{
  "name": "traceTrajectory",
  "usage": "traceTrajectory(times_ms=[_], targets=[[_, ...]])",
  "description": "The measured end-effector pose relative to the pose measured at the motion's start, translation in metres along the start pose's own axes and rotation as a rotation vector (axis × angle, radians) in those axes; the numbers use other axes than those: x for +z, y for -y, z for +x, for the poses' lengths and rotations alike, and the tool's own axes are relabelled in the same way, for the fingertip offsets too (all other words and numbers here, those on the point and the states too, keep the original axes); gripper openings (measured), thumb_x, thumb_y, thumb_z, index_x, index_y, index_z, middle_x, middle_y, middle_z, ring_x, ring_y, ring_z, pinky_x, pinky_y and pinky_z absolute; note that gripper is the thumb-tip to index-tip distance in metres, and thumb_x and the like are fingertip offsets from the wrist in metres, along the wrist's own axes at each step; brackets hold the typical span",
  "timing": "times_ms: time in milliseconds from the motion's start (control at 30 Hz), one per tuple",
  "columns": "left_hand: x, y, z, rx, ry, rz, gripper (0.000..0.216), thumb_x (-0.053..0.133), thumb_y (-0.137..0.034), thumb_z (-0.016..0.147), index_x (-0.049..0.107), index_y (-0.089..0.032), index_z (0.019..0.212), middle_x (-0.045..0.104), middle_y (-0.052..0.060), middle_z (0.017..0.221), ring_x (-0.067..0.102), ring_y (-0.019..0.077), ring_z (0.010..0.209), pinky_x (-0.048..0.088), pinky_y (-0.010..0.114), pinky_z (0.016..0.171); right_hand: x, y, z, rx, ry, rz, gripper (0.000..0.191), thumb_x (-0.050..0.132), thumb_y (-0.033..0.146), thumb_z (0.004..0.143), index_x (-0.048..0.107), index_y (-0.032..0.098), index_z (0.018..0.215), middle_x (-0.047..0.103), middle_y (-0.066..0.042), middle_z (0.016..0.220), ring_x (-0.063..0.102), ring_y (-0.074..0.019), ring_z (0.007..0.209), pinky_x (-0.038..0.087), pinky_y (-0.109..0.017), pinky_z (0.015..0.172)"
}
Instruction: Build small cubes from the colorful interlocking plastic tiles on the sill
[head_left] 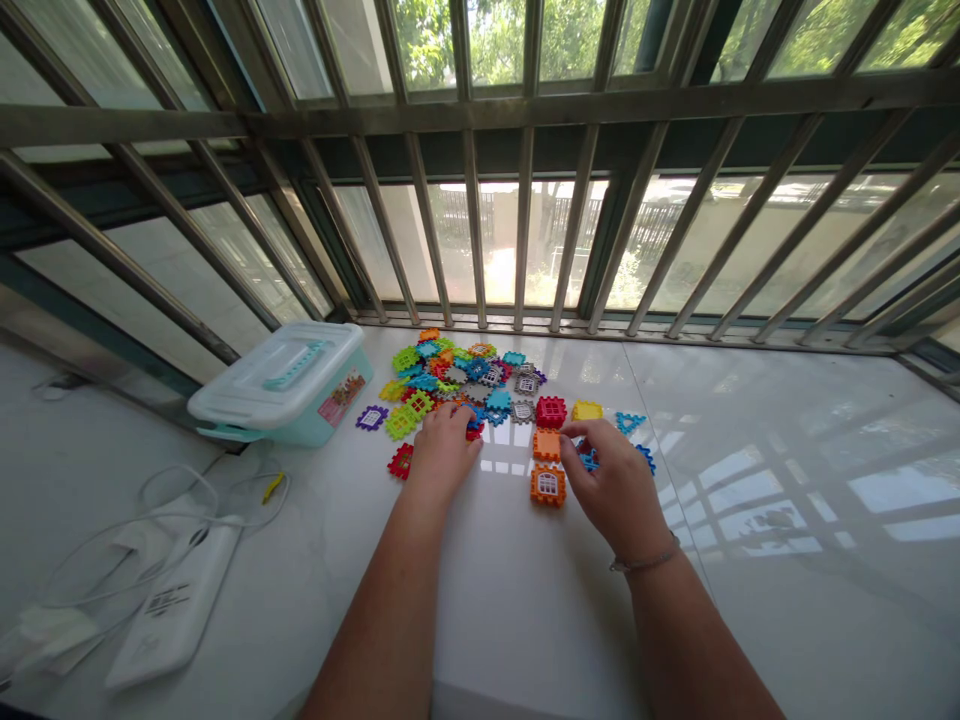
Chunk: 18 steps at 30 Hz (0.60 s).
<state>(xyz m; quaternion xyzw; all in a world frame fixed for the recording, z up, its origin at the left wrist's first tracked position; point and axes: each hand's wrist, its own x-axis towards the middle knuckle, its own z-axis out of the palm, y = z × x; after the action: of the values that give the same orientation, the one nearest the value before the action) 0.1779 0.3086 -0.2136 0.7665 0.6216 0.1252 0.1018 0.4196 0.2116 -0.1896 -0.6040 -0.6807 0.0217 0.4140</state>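
Centrally, an orange interlocking block (546,444) sits on a glossy white counter (495,600), in a short column between a red block (551,411) on the far side and an orange block with a white window (548,486) on the near side; the right hand (616,485) comes in from the right, its thumb and forefinger at the middle block's right edge, though whether they pinch it cannot be told; a thin bracelet (646,562) circles that wrist; the left hand (442,445) lies palm down at the near edge of a heap of colourful toothed plastic tiles (442,375), fingertips among blue and red pieces, and its grip cannot be made out; a red tile (400,461) and a purple window tile (372,418) lie to its left; beyond the right hand are a yellow tile (587,411) and a blue triangular piece (629,423), with more blue pieces partly hidden by the hand; farther left stands a mint-green box (315,415) with a pale lid (274,350); nearer, a white flat device (180,605) lies among white cables (142,517); metal bars (523,230) and windows line the back, with sunlit trees (496,35) outside.
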Motion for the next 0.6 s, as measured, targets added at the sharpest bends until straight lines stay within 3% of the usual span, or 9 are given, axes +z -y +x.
traceTrajectory(times_ms=[200,333,433,500,600], targets=[[0.003,0.002,0.004,0.017,-0.059,-0.051,0.017,0.074,-0.034,0.096,0.073,-0.026,0.11,0.07,0.01,0.127,0.065,0.0326,0.122,0.052,0.046,0.111,0.001,-0.001,-0.001,-0.004,-0.002,0.006,0.01,0.062,0.029,0.105,0.07,0.023,0.104,0.075,-0.005,0.098,0.068,-0.0209,0.082,0.051,-0.035,0.077],[0.004,0.006,0.002,0.025,-0.089,-0.092,0.026,0.083,-0.045,0.09,0.073,-0.026,0.105,0.07,0.011,0.126,0.064,0.0336,0.122,0.053,0.046,0.11,0.002,-0.001,-0.001,-0.014,-0.002,0.013,0.009,0.062,0.028,0.105,0.069,0.022,0.104,0.075,-0.004,0.098,0.067,-0.0202,0.082,0.051,-0.034,0.077],[0.004,0.007,0.007,0.049,-0.193,-0.155,0.03,0.077,-0.051,0.094,0.072,-0.025,0.108,0.07,0.012,0.128,0.063,0.0336,0.126,0.051,0.047,0.114,0.003,0.002,-0.001,-0.026,-0.008,0.032,0.01,0.061,0.028,0.106,0.069,0.023,0.103,0.074,-0.004,0.096,0.067,-0.0201,0.081,0.051,-0.034,0.077],[0.002,0.005,0.024,0.033,-0.245,-0.185,0.032,0.067,-0.054,0.1,0.071,-0.024,0.111,0.071,0.012,0.129,0.063,0.0329,0.127,0.049,0.046,0.116,0.005,0.004,-0.002,-0.032,-0.011,0.049,0.01,0.061,0.028,0.107,0.069,0.023,0.103,0.074,-0.004,0.096,0.067,-0.0204,0.082,0.052,-0.034,0.078],[-0.005,0.004,0.076,-0.078,-0.249,-0.108,0.052,0.053,-0.064,0.104,0.069,-0.021,0.129,0.07,0.016,0.137,0.06,0.0346,0.137,0.044,0.048,0.122,0.006,0.007,-0.002,-0.055,-0.006,0.075,0.009,0.061,0.026,0.107,0.069,0.022,0.106,0.075,-0.005,0.099,0.069,-0.0213,0.086,0.052,-0.035,0.08]])
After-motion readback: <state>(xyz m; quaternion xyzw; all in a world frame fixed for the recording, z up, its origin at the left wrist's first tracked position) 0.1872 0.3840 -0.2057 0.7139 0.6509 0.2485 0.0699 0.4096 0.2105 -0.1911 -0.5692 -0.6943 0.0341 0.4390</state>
